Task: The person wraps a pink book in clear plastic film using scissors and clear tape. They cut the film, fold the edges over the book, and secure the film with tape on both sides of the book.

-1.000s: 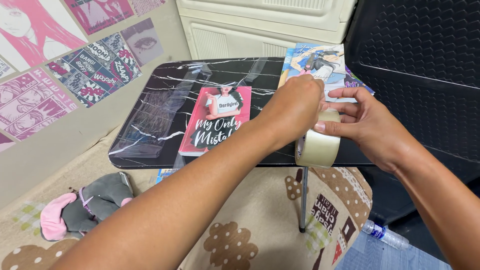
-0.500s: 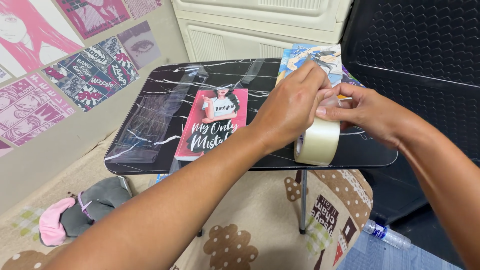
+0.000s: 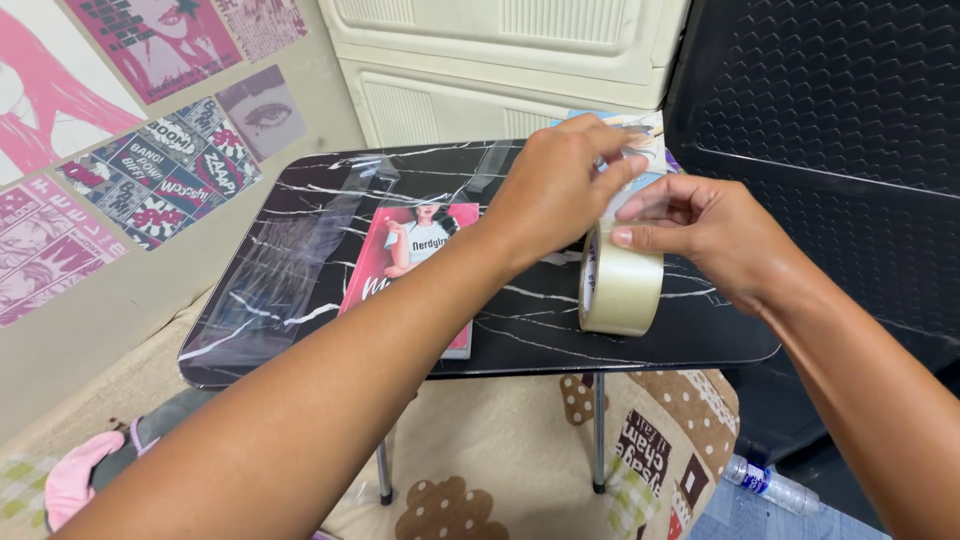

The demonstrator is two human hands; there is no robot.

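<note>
A wide roll of clear packing tape hangs upright above the small black marble-patterned table. My right hand grips the roll's top with fingers and thumb. My left hand pinches at the top edge of the same roll, where the tape end seems to lie. A pink paperback book lies flat on the table, partly hidden under my left forearm. A second illustrated book peeks out behind my hands.
A clear plastic sheet lies on the table's left side. Comic-style posters cover the left wall. A cream cabinet and a black panel stand behind. A patterned blanket, a grey-pink cloth and a plastic bottle lie below.
Both hands and the tape roll have shifted slightly left and up in view. The view has tipped, so the table sits higher and my left forearm covers more of the pink book.
</note>
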